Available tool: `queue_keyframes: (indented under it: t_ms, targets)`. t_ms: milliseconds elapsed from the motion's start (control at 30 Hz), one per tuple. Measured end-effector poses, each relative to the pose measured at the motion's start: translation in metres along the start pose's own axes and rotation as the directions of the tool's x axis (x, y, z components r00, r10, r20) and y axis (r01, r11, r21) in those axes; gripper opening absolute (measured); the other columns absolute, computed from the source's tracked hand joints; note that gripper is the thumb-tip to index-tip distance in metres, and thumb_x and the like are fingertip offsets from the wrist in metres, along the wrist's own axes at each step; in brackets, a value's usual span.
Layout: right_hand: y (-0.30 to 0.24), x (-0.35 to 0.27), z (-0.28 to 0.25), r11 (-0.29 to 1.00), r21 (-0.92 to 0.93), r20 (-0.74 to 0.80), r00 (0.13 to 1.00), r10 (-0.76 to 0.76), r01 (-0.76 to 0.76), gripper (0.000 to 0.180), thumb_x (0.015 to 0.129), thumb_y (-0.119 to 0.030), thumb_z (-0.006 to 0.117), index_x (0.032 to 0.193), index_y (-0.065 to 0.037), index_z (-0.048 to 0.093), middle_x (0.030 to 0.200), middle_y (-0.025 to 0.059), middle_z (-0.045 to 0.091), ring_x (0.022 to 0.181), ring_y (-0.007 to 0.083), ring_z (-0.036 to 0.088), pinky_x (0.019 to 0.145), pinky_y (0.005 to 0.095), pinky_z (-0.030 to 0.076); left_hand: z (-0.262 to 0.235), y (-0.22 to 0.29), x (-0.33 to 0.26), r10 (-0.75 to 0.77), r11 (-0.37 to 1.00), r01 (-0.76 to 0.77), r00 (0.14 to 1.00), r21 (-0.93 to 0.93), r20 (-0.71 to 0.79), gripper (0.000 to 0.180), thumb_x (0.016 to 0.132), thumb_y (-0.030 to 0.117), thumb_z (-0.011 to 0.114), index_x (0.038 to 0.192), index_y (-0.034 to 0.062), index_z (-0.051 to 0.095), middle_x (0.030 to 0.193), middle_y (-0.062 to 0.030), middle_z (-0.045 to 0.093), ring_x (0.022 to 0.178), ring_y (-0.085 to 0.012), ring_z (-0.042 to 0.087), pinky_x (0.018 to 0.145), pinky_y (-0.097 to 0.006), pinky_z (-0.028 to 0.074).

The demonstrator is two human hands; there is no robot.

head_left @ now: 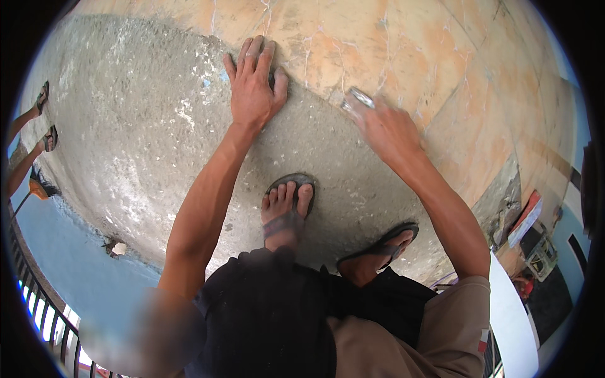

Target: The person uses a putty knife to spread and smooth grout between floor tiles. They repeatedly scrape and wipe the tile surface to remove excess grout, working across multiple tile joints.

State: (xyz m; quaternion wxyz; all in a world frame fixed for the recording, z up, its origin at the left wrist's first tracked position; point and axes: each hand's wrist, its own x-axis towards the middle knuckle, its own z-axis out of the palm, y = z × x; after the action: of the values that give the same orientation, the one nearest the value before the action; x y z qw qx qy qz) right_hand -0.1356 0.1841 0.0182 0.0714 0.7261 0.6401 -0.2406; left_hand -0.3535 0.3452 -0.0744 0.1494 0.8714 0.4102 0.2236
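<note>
My left hand point(253, 88) lies with its fingers spread on the floor, where the rough grey concrete point(145, 113) meets the edge of the orange, marbled tiles point(409, 50). A small dark patch shows between thumb and forefinger; whether it is a thing or shadow I cannot tell. Closed around a shiny silvery metal piece point(360, 97), my right hand point(389, 129) is at the tile edge, a little to the right. Motion smears the metal piece and the fingers, so its exact kind is unclear. Pale crack-like lines run across the tiles.
My sandaled feet point(287, 208) are on the concrete between my arms. Another person's sandaled feet point(47, 140) stand at the far left, near broom bristles point(43, 186). A blue wall point(82, 246) and dark railing point(38, 290) border the lower left. Assorted items point(541, 257) lie at right.
</note>
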Motion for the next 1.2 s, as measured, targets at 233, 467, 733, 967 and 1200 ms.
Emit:
queue_keyframes:
  t_ms: [233, 467, 733, 967, 1200]
  targets:
    - [0.003, 0.0, -0.007, 0.999, -0.044, 0.081, 0.997, 0.016, -0.013, 0.04, 0.107, -0.027, 0.053, 0.145, -0.018, 0.061, 0.102, 0.0238, 0.067, 0.083, 0.0405, 0.074, 0.07, 0.0523, 0.059, 0.002, -0.008, -0.006, -0.003, 0.999, 0.002, 1.0, -0.047, -0.014, 0.055, 0.093, 0.02, 0.064, 0.147, 0.0083, 0.057, 0.156, -0.0158, 0.05, 0.151, -0.0371, 0.039, 0.126, -0.066, 0.018]
    - [-0.01, 0.024, -0.013, 1.0, -0.026, 0.076, 0.997, 0.018, -0.016, 0.042, 0.106, -0.031, 0.055, 0.145, -0.017, 0.061, 0.101, 0.0232, 0.067, 0.085, 0.0401, 0.074, 0.071, 0.0519, 0.06, 0.001, 0.003, -0.002, -0.015, 0.999, 0.014, 1.0, -0.033, -0.005, 0.055, 0.094, 0.018, 0.065, 0.146, 0.0073, 0.057, 0.155, -0.016, 0.05, 0.15, -0.0375, 0.04, 0.126, -0.065, 0.019]
    - [0.016, -0.009, -0.003, 0.996, -0.09, 0.085, 0.996, 0.014, -0.006, 0.042, 0.104, -0.025, 0.056, 0.145, -0.016, 0.061, 0.1, 0.0228, 0.067, 0.086, 0.0394, 0.074, 0.07, 0.0507, 0.059, 0.0, -0.003, -0.003, -0.022, 0.999, 0.021, 0.999, -0.044, -0.028, 0.055, 0.094, 0.02, 0.064, 0.146, 0.0071, 0.056, 0.155, -0.0159, 0.05, 0.15, -0.0373, 0.04, 0.125, -0.065, 0.019]
    - [-0.005, 0.034, -0.01, 0.998, -0.063, 0.059, 0.998, -0.01, 0.014, 0.043, 0.108, -0.035, 0.054, 0.149, -0.026, 0.06, 0.106, 0.024, 0.069, 0.084, 0.0399, 0.073, 0.075, 0.051, 0.06, 0.0, 0.0, -0.003, -0.03, 0.999, 0.03, 1.0, -0.021, -0.007, 0.054, 0.094, 0.02, 0.064, 0.145, 0.0066, 0.056, 0.155, -0.0164, 0.049, 0.15, -0.0372, 0.039, 0.126, -0.066, 0.019]
    - [0.017, -0.004, -0.008, 0.992, -0.127, 0.051, 0.999, 0.015, -0.009, 0.037, 0.106, -0.025, 0.055, 0.141, -0.015, 0.063, 0.098, 0.024, 0.068, 0.078, 0.0396, 0.074, 0.068, 0.0482, 0.06, -0.002, 0.003, 0.0, -0.039, 0.999, 0.039, 0.999, -0.01, -0.001, 0.054, 0.093, 0.019, 0.064, 0.144, 0.0059, 0.057, 0.156, -0.0169, 0.048, 0.15, -0.0378, 0.039, 0.126, -0.066, 0.018]
